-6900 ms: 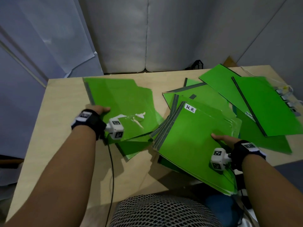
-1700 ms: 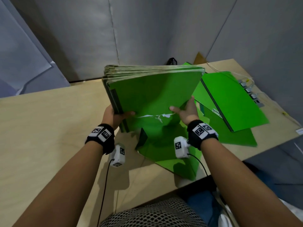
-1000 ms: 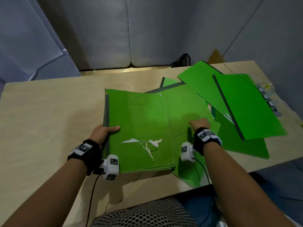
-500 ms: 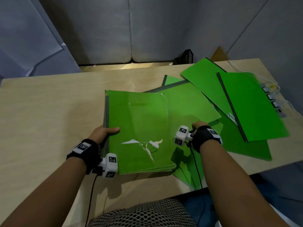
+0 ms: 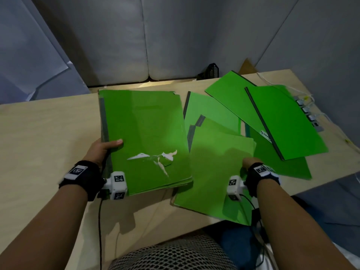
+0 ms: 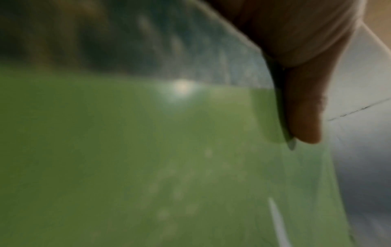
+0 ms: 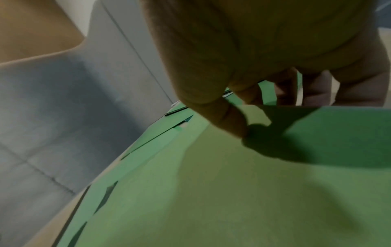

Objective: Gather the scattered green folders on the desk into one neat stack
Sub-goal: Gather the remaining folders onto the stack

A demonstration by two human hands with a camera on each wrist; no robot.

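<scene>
1. On the desk [image 5: 48,133], the gathered stack [image 5: 144,137] of green folders lies flat toward the left, its spines roughly flush along the left edge.
2. At that spine edge the left hand [image 5: 101,151] grips the stack, thumb laid over the torn top cover and the fingers hidden beneath; the left wrist view shows the thumb pressed on green card.
3. Just to the right, the right hand [image 5: 251,163] pinches the far edge of a loose folder [image 5: 214,172], thumb on top and fingers curled under, as the right wrist view shows; its near corner overhangs the desk front.
4. Further right, the scattered folders [image 5: 282,121] overlap one another in a fan, well apart from the stack; one with a dark spine strip lies on top.
5. Likely trouble: the pinch is at one edge only, so the thin card could sag or slip out when lifted, and the overhanging corner could drop off the desk.
6. Dragging the loose folder could also pull the sheets beneath it and spread the fan wider.
7. Sliding it onto the stack could catch the torn flap [image 5: 155,158] of the top cover and rip it more.
8. Landing it askew would leave spines mismatched and the stack untidy.
</scene>
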